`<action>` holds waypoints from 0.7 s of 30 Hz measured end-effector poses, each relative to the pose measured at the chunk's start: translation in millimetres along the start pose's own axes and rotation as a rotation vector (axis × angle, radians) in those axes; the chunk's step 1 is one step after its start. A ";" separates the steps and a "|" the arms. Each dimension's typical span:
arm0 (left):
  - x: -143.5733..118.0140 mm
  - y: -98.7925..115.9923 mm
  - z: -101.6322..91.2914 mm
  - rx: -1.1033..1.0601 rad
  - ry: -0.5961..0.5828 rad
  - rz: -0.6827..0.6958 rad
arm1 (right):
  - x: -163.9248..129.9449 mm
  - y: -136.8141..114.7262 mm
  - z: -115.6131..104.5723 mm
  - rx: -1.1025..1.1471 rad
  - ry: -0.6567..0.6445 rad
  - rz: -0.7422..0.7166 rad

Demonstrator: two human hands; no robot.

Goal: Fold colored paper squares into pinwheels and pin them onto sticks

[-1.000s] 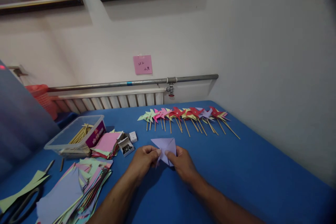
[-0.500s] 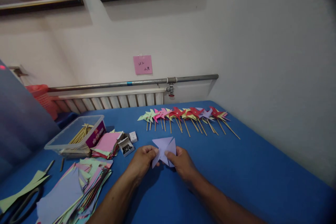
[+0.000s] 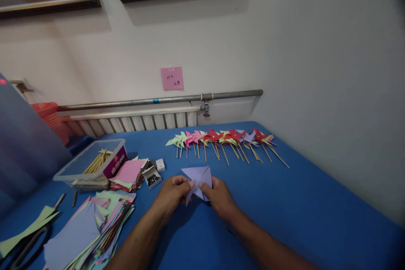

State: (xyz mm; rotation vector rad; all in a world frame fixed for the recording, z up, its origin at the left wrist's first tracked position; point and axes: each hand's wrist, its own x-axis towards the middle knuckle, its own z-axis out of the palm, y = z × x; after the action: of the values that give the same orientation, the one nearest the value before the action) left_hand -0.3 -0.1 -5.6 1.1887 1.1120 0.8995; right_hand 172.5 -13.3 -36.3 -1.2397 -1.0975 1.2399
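Handwritten on the pink note [image 3: 171, 78] stuck to the wall at 12 o'clock: digits resembling "252" plus two small characters, too small to read surely. Pale print on the purple label [image 3: 115, 161] of the clear box [image 3: 76, 168], at 10 o'clock: illegible.

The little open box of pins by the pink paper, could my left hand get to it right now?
Probably yes, once it lets go: the pin box lies just beyond the left hand with bare table between, but that hand grips the lilac paper.
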 end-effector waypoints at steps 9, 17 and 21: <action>-0.2 8.0 0.3 0.115 0.004 -0.018 | 3.2 7.4 -0.1 0.017 -0.037 -0.001; -0.2 7.5 1.6 0.094 0.001 -0.011 | 3.6 6.5 0.1 0.015 -0.020 0.005; -2.4 9.8 2.2 0.049 -0.006 -0.028 | 3.1 5.8 1.1 0.039 -0.023 0.005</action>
State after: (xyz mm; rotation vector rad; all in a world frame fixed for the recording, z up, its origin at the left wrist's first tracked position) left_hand 1.6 -1.3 4.5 1.2120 1.1490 0.8514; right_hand 171.3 -10.5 -42.3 -1.2018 -1.0826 1.2766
